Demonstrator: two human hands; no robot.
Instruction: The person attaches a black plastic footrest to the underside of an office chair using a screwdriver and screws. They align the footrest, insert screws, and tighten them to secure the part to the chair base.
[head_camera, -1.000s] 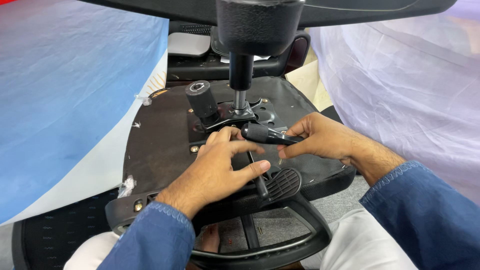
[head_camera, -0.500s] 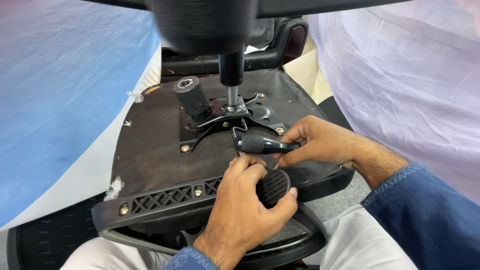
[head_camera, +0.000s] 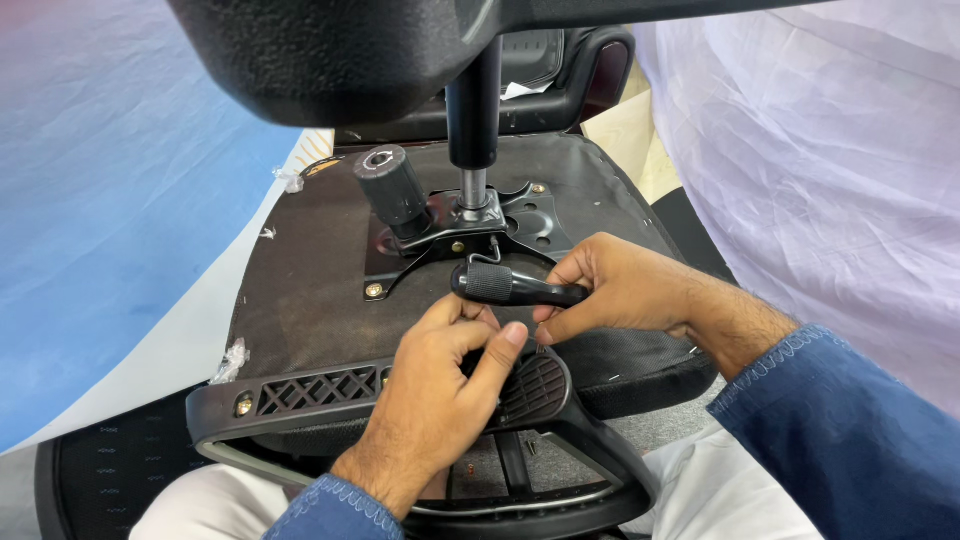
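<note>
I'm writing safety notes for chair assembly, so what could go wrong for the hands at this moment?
1. The right hand pinches the black lever handle only at its end; it might slip off.
2. The left hand curls over the oval plastic piece at the seat's edge, so fingers could get pinched there.
3. The chair base hangs overhead on the gas column; it could swing down onto the hands.

Both hands meet near frame centre. The left hand (head_camera: 440, 385) enters from 6 o'clock, back up, fingers curled, thumb stretched toward 1 o'clock. The right hand (head_camera: 625, 290) reaches from 4 o'clock, fingers pinched together, blue sleeve at the forearm.
</note>
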